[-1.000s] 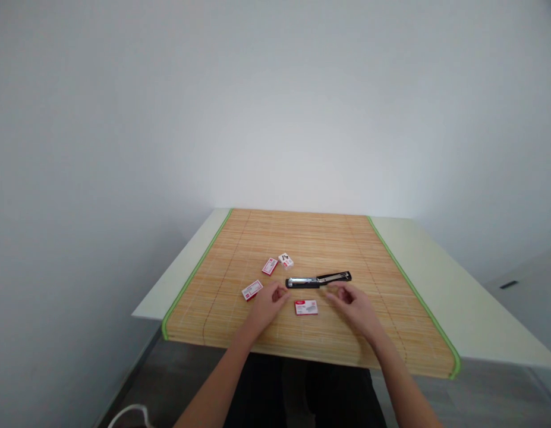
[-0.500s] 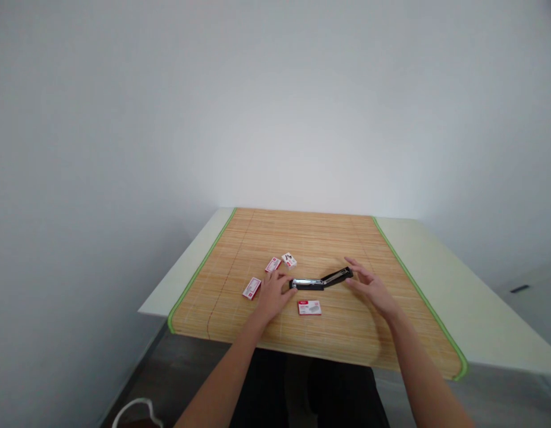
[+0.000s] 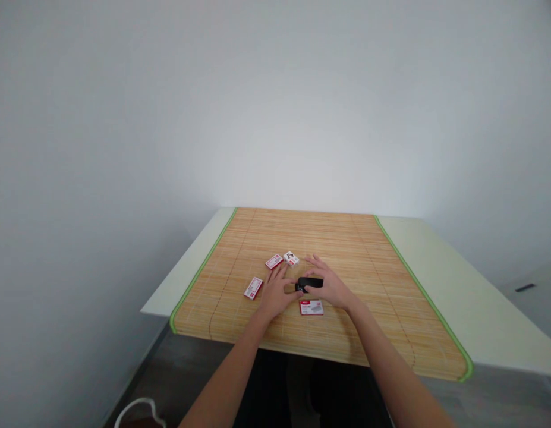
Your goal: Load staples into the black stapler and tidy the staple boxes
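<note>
A black stapler (image 3: pixel 311 282) lies on the bamboo mat, its top arm folded down over its base. My left hand (image 3: pixel 275 293) pinches the stapler's left end between thumb and index finger, the other fingers spread on the mat. From the right, my right hand (image 3: pixel 333 288) grips the top arm with thumb and fingers and hides the stapler's right end. Just in front lies a red and white staple box (image 3: pixel 311 307). Left of my left hand is a second small red and white box (image 3: pixel 253 288). Beyond its fingertips lies another such box (image 3: pixel 274 261).
A white box with a dark picture (image 3: pixel 291 258) sits behind the stapler. The bamboo mat (image 3: pixel 368 333) with green edging covers the middle of a white table (image 3: pixel 453 285). A pale wall (image 3: pixel 302 119) rises behind the table.
The stapler's top arm has swung over from the right and folded onto its base. My right hand has moved left with it, close to my left hand.
</note>
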`<move>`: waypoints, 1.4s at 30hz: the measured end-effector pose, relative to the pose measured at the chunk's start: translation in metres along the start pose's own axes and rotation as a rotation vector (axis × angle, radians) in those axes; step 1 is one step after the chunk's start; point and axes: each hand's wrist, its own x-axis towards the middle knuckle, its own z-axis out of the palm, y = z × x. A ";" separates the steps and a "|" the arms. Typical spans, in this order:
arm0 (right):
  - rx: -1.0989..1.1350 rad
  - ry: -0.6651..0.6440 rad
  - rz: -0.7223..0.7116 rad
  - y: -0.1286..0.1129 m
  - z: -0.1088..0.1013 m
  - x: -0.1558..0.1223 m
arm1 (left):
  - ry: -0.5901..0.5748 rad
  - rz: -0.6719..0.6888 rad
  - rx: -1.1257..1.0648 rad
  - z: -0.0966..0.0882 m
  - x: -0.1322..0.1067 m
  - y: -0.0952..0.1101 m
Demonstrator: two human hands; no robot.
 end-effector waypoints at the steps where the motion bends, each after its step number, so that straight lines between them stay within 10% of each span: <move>1: -0.013 0.002 0.003 0.001 0.002 0.000 | -0.003 0.002 0.000 0.000 0.000 0.000; 23: -0.011 0.139 0.191 0.054 -0.001 -0.068 | 0.207 0.122 0.009 -0.026 0.003 0.009; 32: -0.003 0.172 0.181 0.050 -0.001 -0.067 | -0.147 0.272 0.225 -0.040 0.066 -0.017; 42: -0.011 0.176 0.168 0.051 -0.001 -0.070 | -0.132 0.206 0.268 -0.071 0.007 -0.049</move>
